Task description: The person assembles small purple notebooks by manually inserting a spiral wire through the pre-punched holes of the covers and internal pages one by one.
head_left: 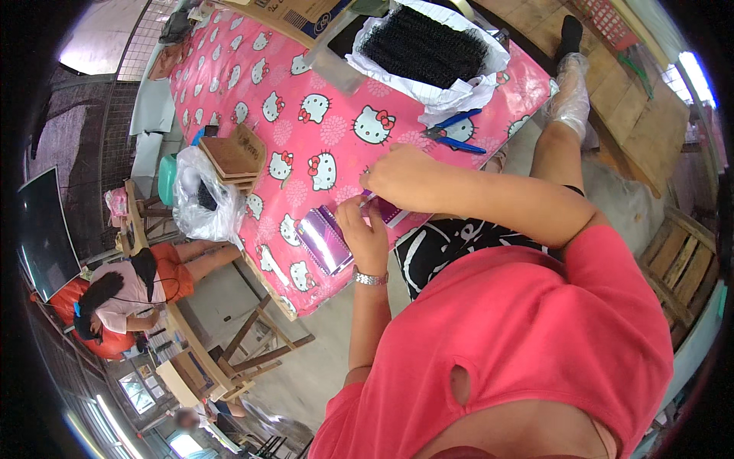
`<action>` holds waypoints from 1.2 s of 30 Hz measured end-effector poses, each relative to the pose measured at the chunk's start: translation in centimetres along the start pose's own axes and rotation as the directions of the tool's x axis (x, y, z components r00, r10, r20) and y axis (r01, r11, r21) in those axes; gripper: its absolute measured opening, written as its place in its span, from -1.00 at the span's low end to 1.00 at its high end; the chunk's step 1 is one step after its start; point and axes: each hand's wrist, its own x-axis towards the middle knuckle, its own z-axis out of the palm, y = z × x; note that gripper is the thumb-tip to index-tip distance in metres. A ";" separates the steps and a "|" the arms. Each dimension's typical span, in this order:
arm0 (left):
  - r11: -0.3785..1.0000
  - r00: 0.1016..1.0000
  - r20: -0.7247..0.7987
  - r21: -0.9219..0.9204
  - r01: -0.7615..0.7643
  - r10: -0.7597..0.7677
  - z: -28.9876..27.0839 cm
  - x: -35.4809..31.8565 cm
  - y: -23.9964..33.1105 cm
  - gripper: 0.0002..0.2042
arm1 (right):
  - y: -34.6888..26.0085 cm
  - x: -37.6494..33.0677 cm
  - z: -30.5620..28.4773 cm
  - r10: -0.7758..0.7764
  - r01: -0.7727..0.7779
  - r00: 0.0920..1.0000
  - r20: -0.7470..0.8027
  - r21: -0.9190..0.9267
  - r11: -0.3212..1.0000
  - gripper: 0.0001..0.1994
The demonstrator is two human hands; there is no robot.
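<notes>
A table under a pink cartoon-cat cloth (306,92) fills the far left of the scene, with a white bag of black curly hair (424,46) at its far end and blue-handled pliers (451,131) just nearer. At the near edge lies a shiny purple packet (325,241). The left hand (365,229) and right hand (397,177) pinch, seemingly, a small purple strip (388,211) between closed fingertips.

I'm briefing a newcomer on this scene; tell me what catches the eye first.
The bright pink cartoon-cat tablecloth fills the middle. At its near edge the left hand and right hand work together on a shiny purple packet. At the far end, black curly hair lies on white wrapping, blue-handled pliers nearby.
</notes>
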 end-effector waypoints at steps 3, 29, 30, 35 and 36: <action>0.999 0.999 -0.044 0.031 -0.015 0.016 0.0 0.1 0.5 -0.79 | 1.1 -0.3 1.2 -0.032 0.046 0.991 -0.129 0.102 0.994 -0.86; 0.977 0.981 -0.073 -0.131 0.167 -0.178 1.1 -0.8 1.0 -0.81 | 1.2 -0.1 0.9 -0.045 0.042 0.995 0.084 0.032 0.999 -0.89; 0.971 0.978 -0.083 -0.163 0.176 -0.192 1.0 -1.0 1.2 -0.80 | 0.9 -0.3 0.6 -0.060 0.059 0.995 0.075 0.013 0.998 -0.89; 0.964 0.974 -0.081 -0.182 0.192 -0.210 1.3 -0.8 1.4 -0.79 | 1.6 -0.3 1.4 -0.083 0.089 0.993 -0.081 0.066 0.994 -0.88; 0.968 0.975 -0.079 -0.157 0.195 -0.209 1.3 -0.8 1.5 -0.78 | 1.9 -0.2 1.5 -0.119 0.122 0.991 -0.061 0.059 0.991 -0.87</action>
